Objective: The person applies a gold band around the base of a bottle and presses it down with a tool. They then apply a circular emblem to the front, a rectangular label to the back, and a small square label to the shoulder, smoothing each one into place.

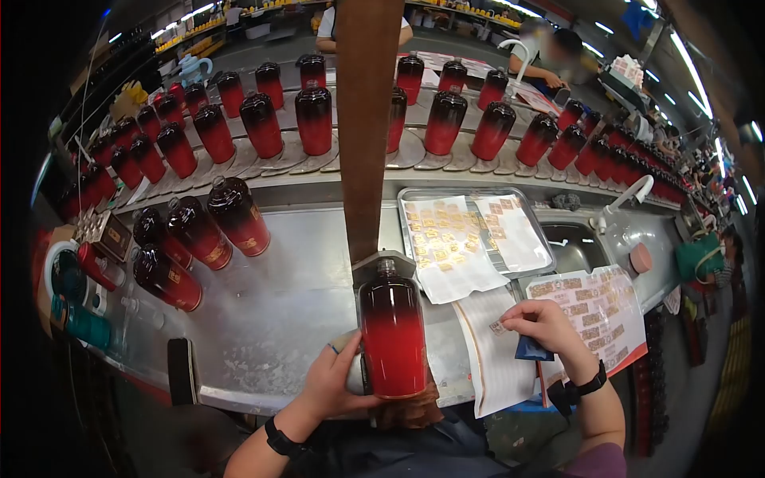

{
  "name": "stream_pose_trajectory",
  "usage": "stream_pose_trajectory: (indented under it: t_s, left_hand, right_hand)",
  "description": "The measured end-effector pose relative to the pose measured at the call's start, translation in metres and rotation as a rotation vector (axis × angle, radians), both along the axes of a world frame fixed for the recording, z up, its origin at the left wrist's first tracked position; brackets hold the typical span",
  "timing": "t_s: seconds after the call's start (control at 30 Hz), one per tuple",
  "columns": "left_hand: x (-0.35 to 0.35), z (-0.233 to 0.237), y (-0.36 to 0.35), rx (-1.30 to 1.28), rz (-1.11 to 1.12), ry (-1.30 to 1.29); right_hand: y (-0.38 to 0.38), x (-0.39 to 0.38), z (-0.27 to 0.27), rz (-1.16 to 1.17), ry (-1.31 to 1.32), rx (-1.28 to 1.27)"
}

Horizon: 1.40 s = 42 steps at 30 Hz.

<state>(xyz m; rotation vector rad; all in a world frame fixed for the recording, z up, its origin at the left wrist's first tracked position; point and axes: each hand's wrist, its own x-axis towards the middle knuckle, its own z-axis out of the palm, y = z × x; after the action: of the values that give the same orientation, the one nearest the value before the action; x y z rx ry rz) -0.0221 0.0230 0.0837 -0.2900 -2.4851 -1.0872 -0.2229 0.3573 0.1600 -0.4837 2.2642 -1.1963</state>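
Observation:
My left hand (336,382) is closed round the lower left side of a red and black glass bottle (392,338), which stands upright in front of me. Between the thumb and fingers of my right hand (535,325) is a small decal (498,327), pinched above a striped paper sheet (498,370). A dark blue piece (532,349) shows just under that hand. Right of it lies a sheet of printed decals (594,311). Further back, a metal tray (522,199) bears white sheets with gold decals (438,231).
Several decorated bottles (239,215) are grouped at the left. A wooden post (368,127) rises behind my bottle. Rows of bottles stand on a conveyor (311,167) across the back. At the right are a sink (574,247) and a faucet (633,195). Two people work beyond.

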Motion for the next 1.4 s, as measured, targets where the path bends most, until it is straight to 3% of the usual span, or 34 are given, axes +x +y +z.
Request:
stream_pose_trajectory:
  t_s: [1.4]
  left_hand:
    - [0.000, 0.002, 0.006, -0.048, 0.029, 0.018]
  right_hand:
    - [0.011, 0.004, -0.004, 0.026, 0.019, -0.007]
